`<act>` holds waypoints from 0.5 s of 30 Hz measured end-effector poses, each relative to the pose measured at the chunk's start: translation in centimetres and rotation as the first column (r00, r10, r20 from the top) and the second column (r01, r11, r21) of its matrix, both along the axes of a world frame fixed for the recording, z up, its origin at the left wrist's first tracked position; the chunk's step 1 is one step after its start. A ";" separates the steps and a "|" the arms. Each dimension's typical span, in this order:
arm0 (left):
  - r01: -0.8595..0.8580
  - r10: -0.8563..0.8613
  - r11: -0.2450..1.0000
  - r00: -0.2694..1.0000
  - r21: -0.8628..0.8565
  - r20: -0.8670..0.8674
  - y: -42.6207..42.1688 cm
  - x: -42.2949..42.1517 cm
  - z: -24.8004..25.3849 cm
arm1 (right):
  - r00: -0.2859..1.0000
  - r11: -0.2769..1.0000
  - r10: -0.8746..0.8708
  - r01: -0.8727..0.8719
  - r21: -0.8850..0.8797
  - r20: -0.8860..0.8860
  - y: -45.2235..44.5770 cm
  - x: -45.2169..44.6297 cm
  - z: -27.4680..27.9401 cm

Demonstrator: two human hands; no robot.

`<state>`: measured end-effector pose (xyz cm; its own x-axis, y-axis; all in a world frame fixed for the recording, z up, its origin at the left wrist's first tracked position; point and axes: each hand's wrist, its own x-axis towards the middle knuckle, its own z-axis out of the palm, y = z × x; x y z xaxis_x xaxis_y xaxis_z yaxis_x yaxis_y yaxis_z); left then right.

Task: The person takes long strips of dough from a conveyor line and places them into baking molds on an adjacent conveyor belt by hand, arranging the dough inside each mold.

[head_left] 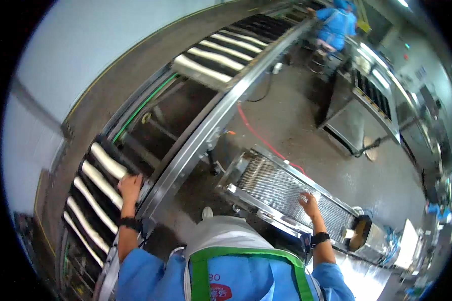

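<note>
My left hand (130, 187), with its fingers curled, is at the inner end of a dark grooved tray (144, 189) on the long conveyor at left. It appears to grip the tray's edge, though the fingertips are hard to make out. Long white dough strips (101, 183) lie in the tray's grooves, one ending right beside this hand. Over the metal mesh belt (271, 181) on the right hovers my right hand (309, 203). Its fingers are loosely bent and apart, and nothing shows in them.
Another tray of white strips (216, 54) sits farther up the conveyor (201, 123), whose metal rail runs diagonally. A person in blue (336, 25) is at its far end. A steel table (349, 118) stands at right. A red hose (261, 133) crosses the floor.
</note>
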<state>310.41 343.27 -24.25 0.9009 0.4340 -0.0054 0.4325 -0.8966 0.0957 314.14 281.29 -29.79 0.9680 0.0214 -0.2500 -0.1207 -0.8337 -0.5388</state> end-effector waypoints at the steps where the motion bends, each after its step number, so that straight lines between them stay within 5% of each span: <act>1: 0.035 -0.036 0.999 0.997 -0.015 -0.066 0.5 0.2 0.0 | 0.996 0.997 -0.074 0.074 -0.003 -0.044 -1.5 -0.4 0.2; 4: 0.207 -0.210 0.978 0.965 -0.039 -0.159 6.5 -2.1 -4.3 | 0.984 0.981 -0.167 0.173 -0.091 0.068 -4.2 -4.5 0.2; 5: 0.139 -0.121 0.990 0.926 0.025 -0.357 8.9 -2.5 -5.8 | 0.971 0.967 -0.236 0.238 -0.095 0.022 -4.4 -5.5 0.9; 6: -0.020 -0.014 0.996 0.935 -0.091 -0.353 7.2 -2.5 -2.4 | 0.957 0.953 -0.288 0.290 -0.083 0.037 -5.1 -6.3 0.9; 7: -0.046 -0.060 0.982 0.844 -0.184 -0.533 3.9 -1.6 3.7 | 0.962 0.959 -0.262 0.268 -0.090 0.073 -5.8 -7.2 0.5; 8: -0.121 -0.081 0.946 0.809 -0.301 -0.582 6.2 -1.8 2.8 | 0.966 0.963 -0.236 0.248 -0.105 0.109 -6.6 -8.0 0.5; 9: 0.260 -0.237 0.965 0.828 -0.027 -0.507 15.5 -3.1 -6.6 | 0.954 0.948 -0.301 0.300 -0.105 0.008 -6.1 -8.1 2.9; 10: -0.175 0.124 0.978 0.921 -0.110 -0.370 13.7 -2.6 -4.5 | 0.934 0.929 -0.356 0.357 -0.097 0.027 -6.9 -8.6 2.4; 12: -0.258 0.227 0.964 0.928 -0.070 -0.296 3.8 -0.6 5.7 | 0.962 0.949 -0.242 0.262 -0.175 0.129 -8.6 -9.1 0.6; 14: -0.329 0.242 0.909 0.916 -0.255 -0.321 1.3 1.4 7.8 | 0.949 0.930 -0.306 0.315 -0.189 0.078 -8.6 -8.7 2.4; 15: -0.247 0.216 0.963 0.946 -0.104 -0.242 0.3 1.9 7.6 | 0.936 0.895 -0.345 0.349 -0.276 0.065 -8.0 -8.8 4.2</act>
<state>312.28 343.60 -16.61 0.7439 0.6121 -0.2682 0.6506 -0.7550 0.0813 305.37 273.25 -25.58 0.9045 -0.3851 -0.1830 -0.4242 -0.8565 -0.2940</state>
